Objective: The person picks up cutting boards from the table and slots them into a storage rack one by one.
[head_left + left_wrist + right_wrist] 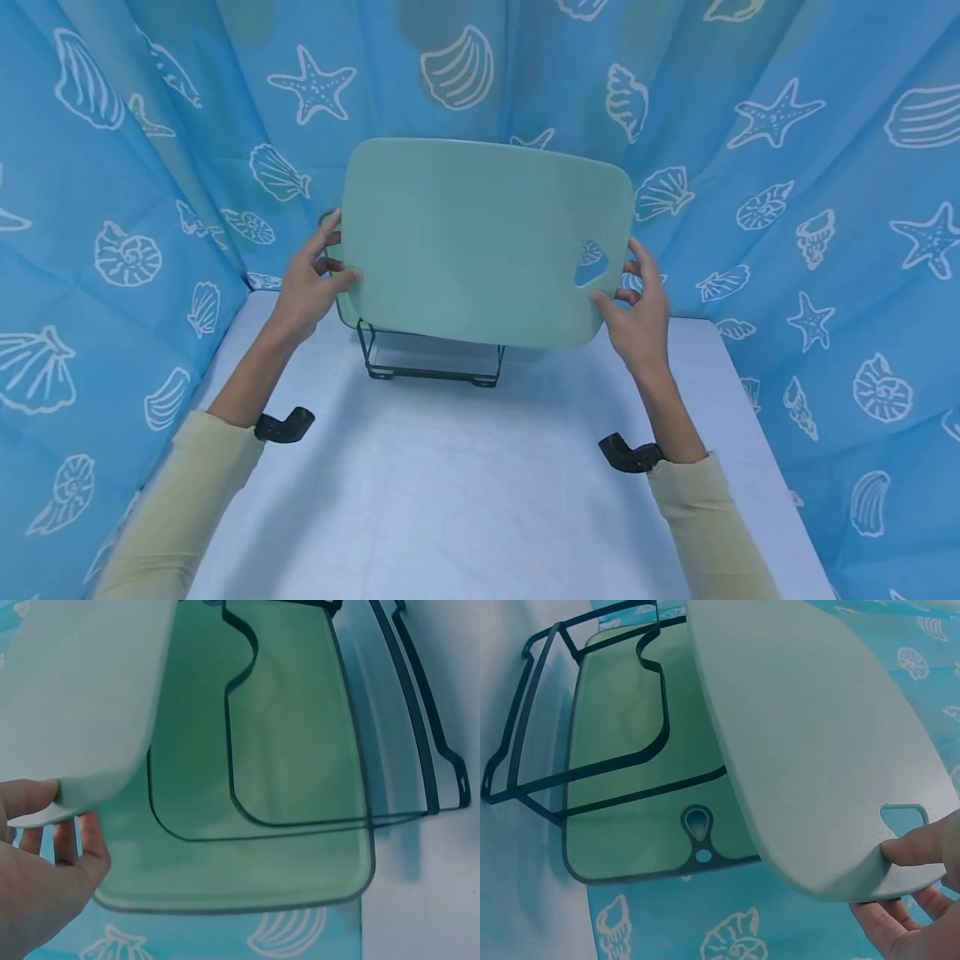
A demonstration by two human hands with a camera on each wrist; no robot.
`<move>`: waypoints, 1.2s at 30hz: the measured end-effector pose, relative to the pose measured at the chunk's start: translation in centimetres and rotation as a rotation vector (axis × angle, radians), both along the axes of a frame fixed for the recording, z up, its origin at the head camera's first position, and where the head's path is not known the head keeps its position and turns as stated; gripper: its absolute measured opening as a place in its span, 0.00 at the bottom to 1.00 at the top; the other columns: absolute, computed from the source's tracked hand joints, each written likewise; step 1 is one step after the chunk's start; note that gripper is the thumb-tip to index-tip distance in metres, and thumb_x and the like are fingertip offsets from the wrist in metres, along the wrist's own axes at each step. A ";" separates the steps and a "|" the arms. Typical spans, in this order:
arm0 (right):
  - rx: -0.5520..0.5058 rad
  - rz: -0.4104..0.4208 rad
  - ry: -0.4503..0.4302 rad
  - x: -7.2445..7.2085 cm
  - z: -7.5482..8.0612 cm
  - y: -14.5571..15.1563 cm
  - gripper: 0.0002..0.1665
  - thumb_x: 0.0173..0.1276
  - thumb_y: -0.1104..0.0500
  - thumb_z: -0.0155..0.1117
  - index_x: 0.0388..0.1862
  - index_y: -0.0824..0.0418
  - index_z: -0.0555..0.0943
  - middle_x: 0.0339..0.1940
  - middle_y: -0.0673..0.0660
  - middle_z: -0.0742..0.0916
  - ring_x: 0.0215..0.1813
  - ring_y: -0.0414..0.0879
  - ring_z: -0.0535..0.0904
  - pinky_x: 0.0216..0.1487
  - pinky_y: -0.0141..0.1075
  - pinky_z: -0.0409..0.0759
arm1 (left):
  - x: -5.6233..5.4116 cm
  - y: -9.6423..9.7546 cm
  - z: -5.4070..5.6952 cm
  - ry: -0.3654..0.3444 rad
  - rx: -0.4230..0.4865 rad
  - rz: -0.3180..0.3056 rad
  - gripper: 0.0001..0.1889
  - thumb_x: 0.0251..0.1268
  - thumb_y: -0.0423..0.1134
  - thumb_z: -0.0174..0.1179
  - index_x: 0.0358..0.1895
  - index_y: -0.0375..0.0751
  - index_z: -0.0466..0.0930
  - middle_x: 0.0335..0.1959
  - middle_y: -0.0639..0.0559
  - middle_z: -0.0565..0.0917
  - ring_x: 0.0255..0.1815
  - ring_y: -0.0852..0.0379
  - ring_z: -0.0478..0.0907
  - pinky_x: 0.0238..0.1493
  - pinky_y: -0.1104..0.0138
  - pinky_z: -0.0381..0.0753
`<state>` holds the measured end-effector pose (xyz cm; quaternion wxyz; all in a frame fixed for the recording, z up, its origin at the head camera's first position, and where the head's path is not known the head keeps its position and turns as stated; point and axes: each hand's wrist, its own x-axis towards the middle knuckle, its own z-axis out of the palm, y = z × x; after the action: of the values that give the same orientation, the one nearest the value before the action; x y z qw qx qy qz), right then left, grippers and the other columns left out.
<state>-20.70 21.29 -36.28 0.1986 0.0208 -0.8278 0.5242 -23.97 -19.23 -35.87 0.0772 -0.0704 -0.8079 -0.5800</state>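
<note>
A pale green cutting board (480, 242) with a rounded handle hole is held up in the air, its long side running left to right. My left hand (318, 271) grips its left end, thumb on the near face and fingers behind. On the right end, my right hand (637, 308) pinches the edge beside the hole. Behind the held board stands a black wire rack (435, 373), mostly hidden in the head view. A second green cutting board (300, 750) with a dark rim stands upright in the rack; the right wrist view shows a teardrop hole near its end.
The rack rests on a white table (465, 483). A blue curtain (750, 208) printed with white shells and starfish hangs behind and at both sides of the table. A black band with a camera (285, 425) is on each wrist.
</note>
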 end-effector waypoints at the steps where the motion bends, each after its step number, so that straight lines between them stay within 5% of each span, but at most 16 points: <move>1: -0.005 0.005 -0.004 -0.2 0.0 -0.2 0.47 0.69 0.67 0.65 0.80 0.40 0.59 0.64 0.56 0.74 0.47 0.52 0.80 0.49 0.44 0.84 | -0.1 -0.2 0.0 0.004 0.002 0.004 0.42 0.70 0.26 0.57 0.80 0.64 0.51 0.69 0.45 0.66 0.49 0.49 0.69 0.47 0.61 0.76; 22: -0.062 0.039 0.020 -3.5 -1.4 -2.7 0.45 0.69 0.68 0.62 0.79 0.42 0.59 0.63 0.57 0.74 0.48 0.53 0.78 0.51 0.48 0.82 | -2.4 -2.2 -0.7 0.064 0.005 0.037 0.42 0.70 0.26 0.55 0.78 0.70 0.54 0.66 0.46 0.69 0.48 0.49 0.72 0.51 0.57 0.79; 36: -0.053 0.036 0.054 -4.7 -2.3 -3.7 0.45 0.68 0.68 0.62 0.80 0.46 0.59 0.63 0.59 0.74 0.47 0.53 0.78 0.49 0.46 0.82 | -3.1 -2.9 -1.4 0.052 0.007 0.058 0.41 0.71 0.26 0.56 0.79 0.66 0.54 0.68 0.45 0.69 0.47 0.52 0.71 0.47 0.63 0.81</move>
<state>-25.35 17.64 -38.59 0.2119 0.0445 -0.8074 0.5488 -27.03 -22.10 -37.30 0.1156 -0.0617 -0.8052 -0.5783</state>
